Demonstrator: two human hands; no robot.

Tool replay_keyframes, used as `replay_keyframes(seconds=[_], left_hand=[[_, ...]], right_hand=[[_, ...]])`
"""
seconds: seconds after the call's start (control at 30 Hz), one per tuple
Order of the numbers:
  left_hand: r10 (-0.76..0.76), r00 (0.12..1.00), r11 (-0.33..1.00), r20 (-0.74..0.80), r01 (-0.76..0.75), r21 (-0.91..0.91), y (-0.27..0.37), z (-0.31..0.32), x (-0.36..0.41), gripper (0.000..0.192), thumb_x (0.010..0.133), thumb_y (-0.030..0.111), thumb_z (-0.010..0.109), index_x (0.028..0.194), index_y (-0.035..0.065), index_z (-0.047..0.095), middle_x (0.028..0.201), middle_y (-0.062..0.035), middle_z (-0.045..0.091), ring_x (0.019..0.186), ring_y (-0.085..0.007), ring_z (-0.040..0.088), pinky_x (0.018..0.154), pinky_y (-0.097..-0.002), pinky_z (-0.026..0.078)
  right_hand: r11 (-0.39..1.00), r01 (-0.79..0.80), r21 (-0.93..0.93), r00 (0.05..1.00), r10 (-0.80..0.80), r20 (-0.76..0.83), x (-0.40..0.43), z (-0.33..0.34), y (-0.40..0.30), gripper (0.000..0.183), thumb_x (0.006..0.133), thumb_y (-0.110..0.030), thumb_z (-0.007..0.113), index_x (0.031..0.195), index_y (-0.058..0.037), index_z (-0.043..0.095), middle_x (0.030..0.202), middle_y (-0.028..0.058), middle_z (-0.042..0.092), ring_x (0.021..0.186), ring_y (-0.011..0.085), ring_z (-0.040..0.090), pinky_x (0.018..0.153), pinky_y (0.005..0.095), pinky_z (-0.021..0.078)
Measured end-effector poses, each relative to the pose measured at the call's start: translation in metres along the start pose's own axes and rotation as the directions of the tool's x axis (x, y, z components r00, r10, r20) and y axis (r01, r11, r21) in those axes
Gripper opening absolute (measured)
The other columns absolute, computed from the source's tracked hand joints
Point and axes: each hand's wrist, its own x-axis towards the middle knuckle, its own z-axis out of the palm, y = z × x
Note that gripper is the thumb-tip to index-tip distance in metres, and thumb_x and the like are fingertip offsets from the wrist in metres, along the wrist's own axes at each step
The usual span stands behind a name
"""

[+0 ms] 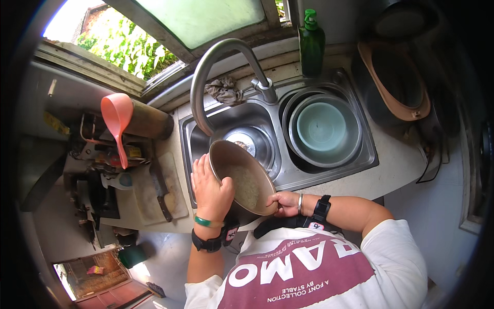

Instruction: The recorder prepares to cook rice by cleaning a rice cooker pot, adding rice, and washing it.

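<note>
A brown rice-cooker inner pot (229,154), tilted, is between my hands at the front edge of the left sink basin (251,111). Wet-looking rice grains (247,187) lie inside it. My left hand (212,189) grips the left rim, thumb over the inside and fingers along the outer wall. The lower right rim is held by my right hand (286,202). Beyond the pot, a shiny metal bowl (266,145) sits in the left basin, partly hidden by the pot. Brownish bits show inside this bowl, too small to name.
A curved faucet (198,85) arches over the left basin. Nested metal bowls (351,143) and a pale green bowl (322,127) fill the right basin. A cleaver (159,181) lies on a cutting board (177,193). Near them are a pink ladle (115,110), a rag (224,90) and a green bottle (312,50).
</note>
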Motion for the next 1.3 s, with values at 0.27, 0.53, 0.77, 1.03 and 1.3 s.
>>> replay_keyframes(seconds=[0.27,0.53,0.77,1.03,1.3], left_hand=[[-0.127,0.962,0.619,0.243,0.268,-0.738,-0.079,0.054,-0.044,0.072,0.09,0.027,0.062,0.152,0.0027,0.034,0.151,-0.0177,0.042,0.138,-0.0331,0.042,0.114,-0.0481,0.035],[-0.015,0.753,-0.226,0.657,0.638,-0.736,-0.05,0.121,-0.051,0.064,0.09,0.021,0.058,0.149,0.0123,0.033,0.135,-0.016,0.054,0.118,-0.0319,0.061,0.095,-0.054,0.054],[-0.268,0.8,-0.263,0.536,0.474,-0.84,-0.003,0.145,-0.037,0.076,0.081,0.006,0.057,0.149,0.0154,0.024,0.127,-0.0161,0.054,0.104,-0.0305,0.067,0.075,-0.0502,0.063],[-0.41,0.75,-0.34,0.519,0.403,-0.85,0.027,0.154,-0.021,0.108,0.08,0.01,0.064,0.158,0.019,-0.009,0.134,-0.014,0.05,0.103,-0.0274,0.064,0.079,-0.0501,0.056],[-0.498,0.705,-0.324,0.505,0.388,-0.863,0.06,0.142,-0.029,0.115,0.079,0.014,0.068,0.159,0.0161,-0.015,0.135,-0.0158,0.051,0.104,-0.0287,0.064,0.083,-0.0523,0.053]], right_hand=[[0.798,0.175,-0.577,0.858,-0.411,-0.308,-0.081,0.014,-0.07,0.013,0.084,-0.011,0.063,0.087,0.0006,0.066,0.071,0.0092,0.068,0.055,0.0129,0.065,0.042,0.0225,0.0468],[0.375,-0.122,-0.919,0.818,-0.486,-0.307,-0.139,0.037,-0.16,0.026,0.086,-0.019,0.064,0.103,0.0007,0.066,0.081,0.0107,0.07,0.058,0.0169,0.069,0.049,0.029,0.0547],[0.263,0.048,-0.964,0.673,-0.721,-0.163,-0.139,0.024,-0.286,0.037,0.097,-0.035,0.061,0.114,-0.0032,0.065,0.1,0.0075,0.069,0.084,0.0172,0.067,0.068,0.0307,0.0553],[-0.134,-0.063,-0.989,0.383,-0.918,0.1,-0.118,-0.055,-0.397,0.028,0.103,-0.021,0.051,0.106,-0.0008,0.07,0.102,0.009,0.072,0.091,0.0184,0.066,0.085,0.0338,0.055],[-0.018,0.035,-0.999,0.477,-0.878,0.033,-0.153,-0.035,-0.37,0.034,0.104,-0.021,0.054,0.127,0.0014,0.064,0.119,0.0109,0.069,0.104,0.0188,0.066,0.091,0.0326,0.0542]])
